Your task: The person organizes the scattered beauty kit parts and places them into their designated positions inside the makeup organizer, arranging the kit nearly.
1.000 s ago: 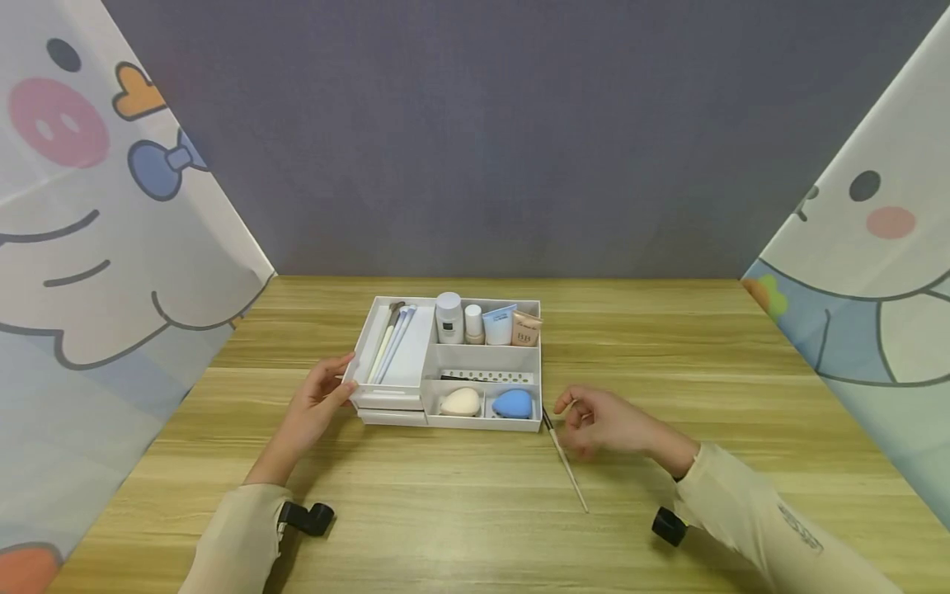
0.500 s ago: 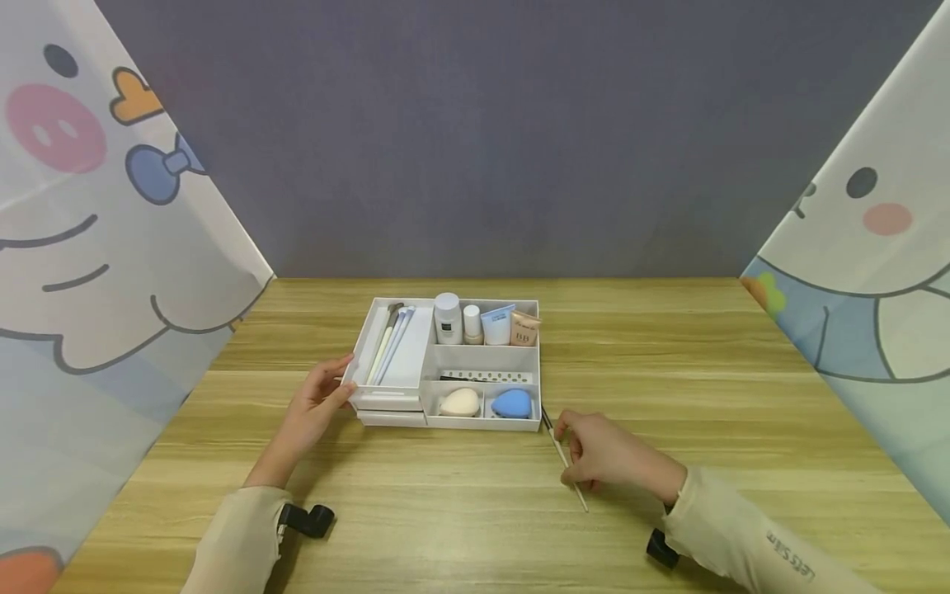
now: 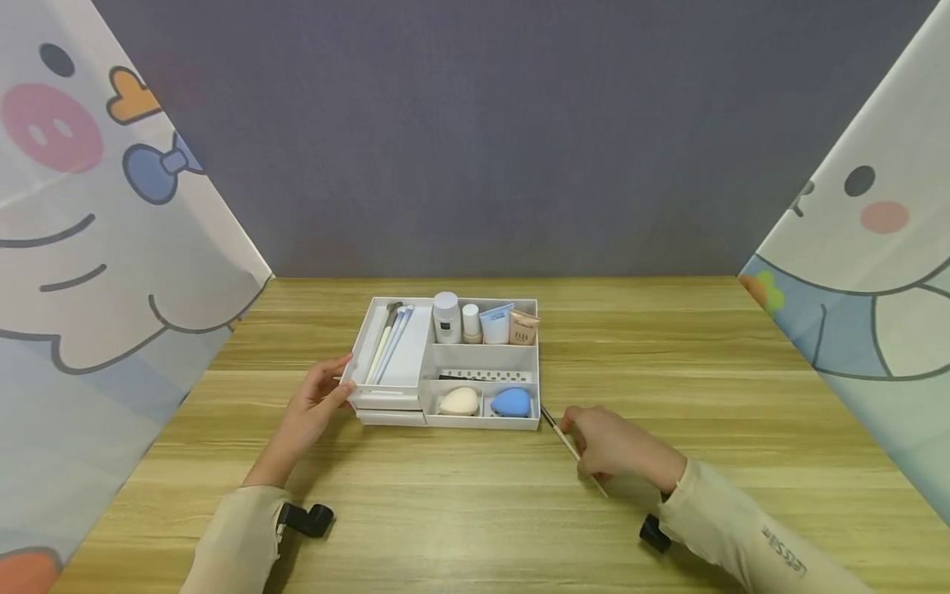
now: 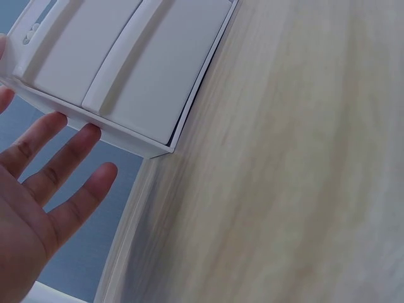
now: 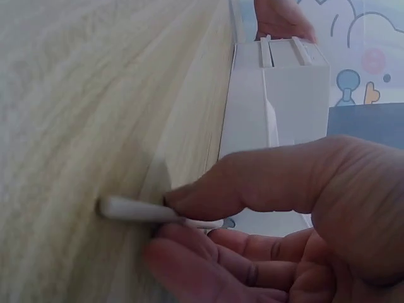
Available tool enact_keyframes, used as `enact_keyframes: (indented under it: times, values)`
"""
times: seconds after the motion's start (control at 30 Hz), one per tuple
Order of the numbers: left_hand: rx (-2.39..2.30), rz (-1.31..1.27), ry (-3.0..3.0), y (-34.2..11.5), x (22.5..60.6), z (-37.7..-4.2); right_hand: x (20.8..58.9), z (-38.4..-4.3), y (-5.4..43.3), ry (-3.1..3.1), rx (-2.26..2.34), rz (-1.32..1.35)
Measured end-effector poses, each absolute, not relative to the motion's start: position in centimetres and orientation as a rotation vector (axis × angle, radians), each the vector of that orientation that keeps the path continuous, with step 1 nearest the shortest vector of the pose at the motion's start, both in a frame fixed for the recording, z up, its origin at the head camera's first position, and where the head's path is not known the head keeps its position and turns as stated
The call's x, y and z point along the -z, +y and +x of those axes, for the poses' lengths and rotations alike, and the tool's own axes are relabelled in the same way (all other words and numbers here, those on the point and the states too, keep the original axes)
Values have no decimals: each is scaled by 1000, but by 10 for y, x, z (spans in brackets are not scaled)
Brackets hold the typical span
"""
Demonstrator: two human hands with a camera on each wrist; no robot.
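In the head view a white makeup organizer [image 3: 481, 422] stands on the table, with my left hand [image 3: 315, 402] at its front left corner. The left wrist view shows fairly straight fingertips of the left hand [image 4: 50, 183] touching the organizer's side [image 4: 142, 82]. Right of the organizer, my right hand [image 3: 616, 448] pinches a slim makeup brush [image 3: 562, 441] with a pale handle and dark tip end. Close up in the right wrist view, thumb and fingers of the right hand [image 5: 265, 208] meet on the brush handle [image 5: 136, 210], its end low over the wood.
The organizer holds several brushes [image 3: 389, 346], a white bottle [image 3: 447, 320], a small bottle [image 3: 472, 323], tubes [image 3: 496, 325], a perforated strip [image 3: 512, 376], a cream sponge [image 3: 459, 402] and a blue sponge [image 3: 511, 403]. A grey panel [image 3: 482, 140] closes off the back of the table [image 3: 445, 511].
My right hand came down to the brush on the table and took it between thumb and fingers. The brush's handle end has shifted slightly right and away. My left hand stayed at the organizer.
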State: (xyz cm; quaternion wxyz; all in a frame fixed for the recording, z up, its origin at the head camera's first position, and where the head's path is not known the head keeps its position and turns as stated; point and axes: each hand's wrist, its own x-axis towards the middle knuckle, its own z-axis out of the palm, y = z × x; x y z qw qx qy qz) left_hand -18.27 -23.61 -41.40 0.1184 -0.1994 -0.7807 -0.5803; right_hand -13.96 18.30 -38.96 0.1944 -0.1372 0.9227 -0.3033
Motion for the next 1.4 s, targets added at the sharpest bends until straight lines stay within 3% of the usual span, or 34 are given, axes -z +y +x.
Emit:
enact_keyframes:
  times: [0.37, 0.63, 1.4]
  values:
    - [1689, -592, -2300, -238, 413, -184, 394, -138, 178, 2752, 645, -561]
    - [1686, -598, -2307, -238, 412, -185, 394, -141, 184, 2725, 661, -542]
    - [1682, -545, -2333, -237, 413, -181, 403, -179, 253, 1967, 1422, -479]
